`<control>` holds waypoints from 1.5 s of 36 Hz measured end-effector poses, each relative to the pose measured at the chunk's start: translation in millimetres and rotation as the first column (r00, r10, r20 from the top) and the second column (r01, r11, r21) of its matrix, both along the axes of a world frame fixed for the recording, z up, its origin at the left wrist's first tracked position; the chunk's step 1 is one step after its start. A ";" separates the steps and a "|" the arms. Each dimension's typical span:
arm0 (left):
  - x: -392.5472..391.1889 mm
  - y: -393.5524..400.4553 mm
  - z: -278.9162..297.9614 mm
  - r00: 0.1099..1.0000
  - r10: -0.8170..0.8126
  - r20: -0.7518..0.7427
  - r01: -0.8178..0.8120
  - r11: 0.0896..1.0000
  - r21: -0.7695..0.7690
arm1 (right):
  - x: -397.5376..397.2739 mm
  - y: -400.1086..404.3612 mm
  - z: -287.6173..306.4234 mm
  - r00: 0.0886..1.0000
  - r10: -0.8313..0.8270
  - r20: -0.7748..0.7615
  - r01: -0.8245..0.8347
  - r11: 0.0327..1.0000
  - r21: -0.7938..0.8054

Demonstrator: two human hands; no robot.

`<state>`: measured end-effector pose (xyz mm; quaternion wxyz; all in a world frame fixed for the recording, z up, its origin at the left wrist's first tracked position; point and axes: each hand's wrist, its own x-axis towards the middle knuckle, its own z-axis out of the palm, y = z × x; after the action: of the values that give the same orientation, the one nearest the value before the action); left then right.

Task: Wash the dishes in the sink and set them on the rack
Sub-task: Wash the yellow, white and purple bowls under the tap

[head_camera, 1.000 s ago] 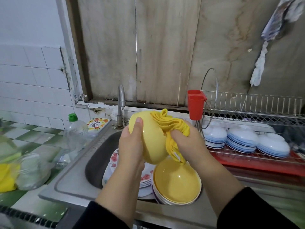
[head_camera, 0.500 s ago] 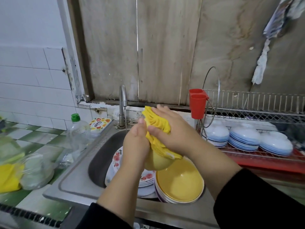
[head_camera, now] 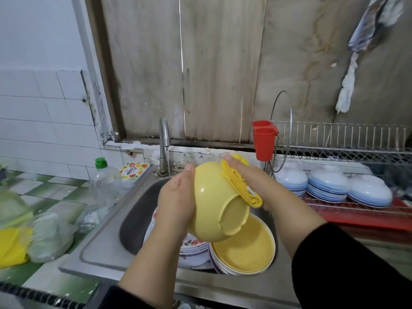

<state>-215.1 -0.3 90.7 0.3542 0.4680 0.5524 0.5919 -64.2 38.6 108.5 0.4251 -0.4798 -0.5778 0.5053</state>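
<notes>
Stacked dishes [head_camera: 243, 248] are filling the sink's [head_camera: 136, 221] lower right; bowls [head_camera: 327, 186] are crowding the rack [head_camera: 356, 150] at right.

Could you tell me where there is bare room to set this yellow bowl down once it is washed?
Bare wire shelf lies on the dish rack in front of the stacked blue-rimmed bowls, above the red tray. The sink is free at its left; plates crowd its right.
</notes>
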 end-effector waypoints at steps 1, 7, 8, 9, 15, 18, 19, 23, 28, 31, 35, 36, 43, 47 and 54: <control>-0.3 0.6 2.1 0.998 0.022 0.055 -0.021 1.000 -0.013 | 3.3 2.3 -3.5 0.996 0.010 -0.092 -0.019 0.995 -0.095; 1.7 11.4 -4.7 0.933 0.195 0.302 -0.172 0.980 -0.101 | -1.9 -0.3 -42.3 0.854 -0.166 -0.493 -0.028 0.932 -0.361; 5.3 12.3 -6.1 0.920 0.223 0.324 -0.195 0.974 -0.115 | -3.9 -2.4 -46.8 0.806 -0.193 -0.560 -0.054 0.918 -0.393; 10.8 11.5 -5.6 0.901 0.247 0.356 -0.214 0.968 -0.129 | -7.1 -5.4 -50.1 0.743 -0.229 -0.629 -0.078 0.903 -0.422; 51.1 -8.5 -6.6 0.902 0.217 0.373 -0.212 0.976 -0.054 | -14.9 -13.3 -50.0 0.532 -0.279 -0.799 -0.118 0.910 -0.396; 38.0 4.3 -3.6 0.854 -0.041 0.518 0.095 0.992 -0.078 | 13.9 -5.3 -25.9 0.574 -0.239 -0.783 -0.070 0.939 -0.338; 31.1 9.1 3.3 0.850 -0.099 0.518 0.161 0.984 -0.075 | 23.6 -2.1 -20.0 0.631 -0.198 -0.750 -0.084 0.944 -0.320; 14.3 27.0 31.3 0.903 -0.131 0.409 0.182 0.979 -0.090 | 30.8 3.1 -15.9 0.761 -0.112 -0.639 -0.145 0.931 -0.336; 26.9 25.5 38.2 0.932 0.126 0.339 -0.124 0.992 -0.030 | 7.7 -12.4 -26.0 0.524 -0.189 -0.831 -0.155 0.938 -0.311; 48.4 12.1 11.8 0.911 0.145 0.387 -0.156 0.988 -0.002 | -13.5 -17.9 -38.3 0.437 -0.219 -0.872 -0.186 0.927 -0.326; 55.0 -0.9 3.5 0.942 -0.051 0.331 0.040 0.998 0.040 | -1.7 -6.7 -33.1 0.486 -0.276 -0.829 -0.095 0.927 -0.364; 46.8 5.2 7.2 0.933 -0.111 0.343 0.106 0.994 0.033 | 7.6 -4.5 -26.1 0.508 -0.262 -0.821 -0.074 0.936 -0.344; 30.8 34.7 36.5 0.954 0.080 0.289 -0.064 0.996 -0.063 | 7.3 -2.4 -19.2 0.540 -0.265 -0.799 -0.063 0.934 -0.352; 53.5 4.0 14.0 0.980 0.086 0.178 -0.117 0.978 0.172 | -13.6 -7.2 -39.2 0.432 -0.320 -0.844 -0.122 0.906 -0.406; 19.2 28.2 27.1 0.904 -0.129 0.408 0.140 0.990 0.002 | 19.8 -4.2 -22.8 0.590 -0.272 -0.760 -0.067 0.922 -0.382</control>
<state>-196.0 27.9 117.8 0.5077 0.3665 0.4408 0.6432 -44.4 34.3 85.7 0.5691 -0.3054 -0.1887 0.7398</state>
